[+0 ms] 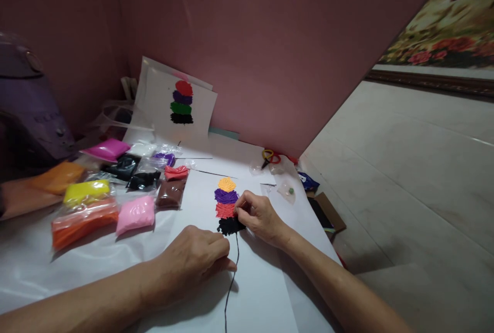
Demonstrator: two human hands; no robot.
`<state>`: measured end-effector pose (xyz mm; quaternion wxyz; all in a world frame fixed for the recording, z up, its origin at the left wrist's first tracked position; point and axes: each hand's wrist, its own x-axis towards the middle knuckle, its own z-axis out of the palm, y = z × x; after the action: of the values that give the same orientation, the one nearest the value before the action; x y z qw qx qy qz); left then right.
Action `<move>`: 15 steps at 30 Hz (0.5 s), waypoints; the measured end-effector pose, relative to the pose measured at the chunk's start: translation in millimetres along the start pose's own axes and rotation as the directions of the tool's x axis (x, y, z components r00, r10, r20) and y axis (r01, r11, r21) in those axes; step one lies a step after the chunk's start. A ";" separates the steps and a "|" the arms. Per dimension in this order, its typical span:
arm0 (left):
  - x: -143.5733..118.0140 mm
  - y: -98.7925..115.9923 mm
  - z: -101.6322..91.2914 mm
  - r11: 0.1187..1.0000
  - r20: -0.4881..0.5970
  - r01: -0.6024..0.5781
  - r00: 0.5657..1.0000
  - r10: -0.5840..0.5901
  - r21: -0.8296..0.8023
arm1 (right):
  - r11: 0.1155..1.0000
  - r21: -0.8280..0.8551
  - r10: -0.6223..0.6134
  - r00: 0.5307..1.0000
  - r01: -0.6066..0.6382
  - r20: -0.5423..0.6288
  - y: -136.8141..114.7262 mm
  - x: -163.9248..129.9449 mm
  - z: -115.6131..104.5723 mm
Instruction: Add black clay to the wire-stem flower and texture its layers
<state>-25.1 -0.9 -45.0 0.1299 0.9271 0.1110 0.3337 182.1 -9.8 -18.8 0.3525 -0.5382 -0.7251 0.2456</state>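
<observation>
Head view: both forearms come in from the bottom edge and meet over a white sheet (266, 292) on the bench (31, 266). Left hand (195, 256) lies palm down, knuckles up, fingers curled in, fingertips pressed on the sheet right beside a thin black line (231, 281) that runs down from the clay figure (227, 204). Its grip is together; cannot tell if it pinches the line or just pins the paper. Right hand (260, 215) is bent at the wrist, forearm angled in from lower right, thumb and fingers bunched to a point at the figure's right edge, touching where the red band meets the black one. Grip together at the tips; whatever sits between them is too small to tell.

The figure lies mid-sheet, between the two hands: orange top, purple, red, black base, stacked.

Left of it, clay bags: pink bag (135, 213), yellow bag (85, 191), orange bag (83, 222), brown bag (171, 193), black bag (143, 180), magenta bag (106, 149). A sample card (193, 101) leans on the pink board (270, 55) behind, showing a red, purple, green, black stack. Scissors (270, 157) lie near the board's foot, well apart from the hands.
</observation>
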 end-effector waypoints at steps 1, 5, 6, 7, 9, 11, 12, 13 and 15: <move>0.0 -0.5 0.2 1.000 0.000 -0.004 1.000 0.004 0.005 | 1.000 0.005 0.003 1.000 -0.003 0.001 -1.2 -0.5 -0.3; -0.9 -1.2 1.3 1.000 -0.001 -0.007 1.000 0.007 0.024 | 1.000 0.016 0.012 1.000 -0.012 0.004 -4.5 -2.1 -1.1; -1.2 -1.0 1.5 1.000 -0.004 -0.005 1.000 0.005 0.025 | 1.000 0.017 0.014 1.000 -0.014 0.005 -4.8 -2.5 -1.2; -1.4 -0.7 1.7 1.000 -0.007 -0.004 1.000 0.004 0.025 | 1.000 0.018 0.015 1.000 -0.015 0.005 -4.7 -2.8 -1.2; -1.6 -0.2 1.8 1.000 -0.014 -0.006 1.000 0.006 0.029 | 1.000 0.020 0.015 1.000 -0.015 0.007 -4.2 -3.4 -1.2; -1.3 0.2 1.8 0.999 -0.018 -0.008 1.000 0.009 0.037 | 1.000 0.018 0.011 1.000 -0.011 0.010 -3.6 -3.9 -1.0; -1.2 0.3 1.6 0.999 -0.015 -0.008 1.000 0.009 0.039 | 1.000 0.016 0.009 1.000 -0.009 0.013 -3.4 -4.2 -0.9; -1.0 0.5 1.4 0.999 -0.012 -0.009 1.000 0.009 0.038 | 1.000 0.014 0.008 1.000 -0.008 0.015 -3.3 -4.5 -0.9; -0.8 0.8 0.9 0.999 -0.007 -0.009 1.000 0.009 0.032 | 1.000 0.012 0.004 1.000 -0.004 0.019 -3.5 -5.0 -0.8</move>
<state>-25.0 -2.0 -45.9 0.1133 0.9283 0.1124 0.3358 181.4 -15.6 -16.9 0.3484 -0.5353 -0.7258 0.2555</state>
